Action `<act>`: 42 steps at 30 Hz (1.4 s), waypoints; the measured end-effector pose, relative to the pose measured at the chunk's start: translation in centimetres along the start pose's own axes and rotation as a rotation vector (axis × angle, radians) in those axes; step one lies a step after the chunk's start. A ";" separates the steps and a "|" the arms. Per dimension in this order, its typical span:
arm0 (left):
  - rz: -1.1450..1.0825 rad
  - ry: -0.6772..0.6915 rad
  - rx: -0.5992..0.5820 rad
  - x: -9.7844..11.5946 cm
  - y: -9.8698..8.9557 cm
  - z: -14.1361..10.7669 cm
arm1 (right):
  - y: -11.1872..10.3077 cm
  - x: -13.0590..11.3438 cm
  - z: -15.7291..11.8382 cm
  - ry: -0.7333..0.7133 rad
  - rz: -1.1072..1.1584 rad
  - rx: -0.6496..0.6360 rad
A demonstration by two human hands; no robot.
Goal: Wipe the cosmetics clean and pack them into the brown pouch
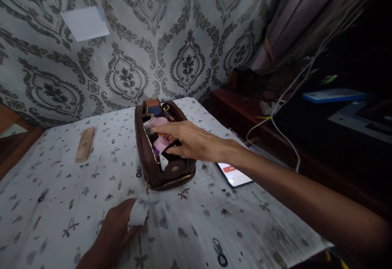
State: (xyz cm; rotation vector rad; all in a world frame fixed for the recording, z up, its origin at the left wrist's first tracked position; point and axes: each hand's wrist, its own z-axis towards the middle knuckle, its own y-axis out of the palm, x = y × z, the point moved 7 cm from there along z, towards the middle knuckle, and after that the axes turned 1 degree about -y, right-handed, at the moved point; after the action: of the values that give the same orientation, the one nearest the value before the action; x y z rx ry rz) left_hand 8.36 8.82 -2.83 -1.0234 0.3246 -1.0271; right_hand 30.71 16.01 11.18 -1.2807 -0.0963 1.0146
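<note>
A brown zip-up pouch (141, 148) lies open on the cloth, filled with small items. Among them are a pink item (161, 144), a dark blue item (154, 111) and a brown one (151, 103). Over the pouch's opening is my right hand (191, 138), its fingers apart and dipping among the contents; their tips partly cover what lies below, and I see nothing gripped. My left hand (118, 222) rests low on the cloth, closed around a crumpled white tissue (138, 212). Left of the pouch lies a tan tube (85, 144).
A phone with a lit screen (235, 175) lies under my right forearm. Patterned white cloth (101, 191) covers the surface up to the wallpapered wall. Pale cables (298, 73) hang at the right, near a dark red wooden ledge (226, 101) and a blue-edged object (335, 95).
</note>
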 end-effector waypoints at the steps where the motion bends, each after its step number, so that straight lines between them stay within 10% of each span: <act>1: -0.001 0.000 0.000 0.1 -0.1 0.2 | 0.1 0.1 -0.1 0.004 -0.003 -0.010; 23: -0.131 -0.085 -0.024 0.5 -0.8 1.6 | 1.0 -0.8 -0.9 0.047 -0.113 -0.078; 28: -0.314 -0.325 -0.041 -0.1 -1.4 2.0 | 1.2 -1.2 -1.1 0.025 -0.134 -0.116; 37: 0.027 -0.837 0.146 -9.6 -8.0 1.8 | -0.3 -3.1 -3.3 -0.047 -0.149 0.260; 42: 0.493 -0.996 0.012 -17.4 -9.8 2.5 | 2.0 -6.8 -6.1 -0.174 -0.024 0.461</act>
State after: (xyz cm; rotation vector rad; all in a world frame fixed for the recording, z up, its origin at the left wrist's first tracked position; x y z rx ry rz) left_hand -4.38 23.32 2.76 -1.2367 -0.2493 -0.0119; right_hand 29.05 6.86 10.54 -0.7708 -0.0091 1.0527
